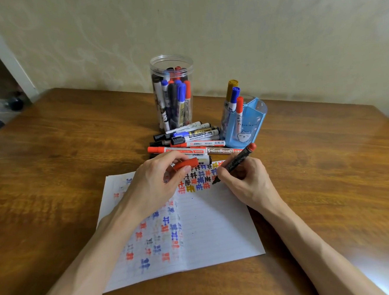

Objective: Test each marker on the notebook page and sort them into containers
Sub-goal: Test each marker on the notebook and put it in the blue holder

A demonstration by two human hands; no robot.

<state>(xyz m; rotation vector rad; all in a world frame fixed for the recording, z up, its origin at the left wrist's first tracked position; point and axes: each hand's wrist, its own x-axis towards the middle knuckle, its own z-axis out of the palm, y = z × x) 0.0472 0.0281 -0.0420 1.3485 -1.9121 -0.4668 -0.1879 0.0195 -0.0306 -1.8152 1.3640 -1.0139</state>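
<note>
- At the middle of the frame, the right hand (245,183) is gripping a dark marker (236,162) with a red end. Its tip is touching the page (215,227) at the end of a row of marks.
- Just left of it, the left hand (155,183) is pinching the red cap (186,164) between thumb and fingers above the page. The two hands are working close together without touching.
- Testing is looking well along. Bold red, blue, black and orange marks are crowding the upper rows, fainter ones are filling the lower left, and the lower right is lying blank.
- Sorting is looking partly done:
  - At upper middle, the jar (154,66) is holding a dense bunch, too packed to count surely; I am judging ten or more.
  - To its right, the cup (256,114) is holding three, capped gold, blue and red.
- Between the containers and the hands, a pile (195,137) is lying on the counter (54,154). It is showing roughly ten markers, but some are hiding behind the hands, so I cannot tell the exact number.
- Counted for certain: one page, two containers, one marker in use, one loose cap.
- By my judgement, what is remaining is making this mark, recapping, dropping the marker in a container, then working through the pile.
</note>
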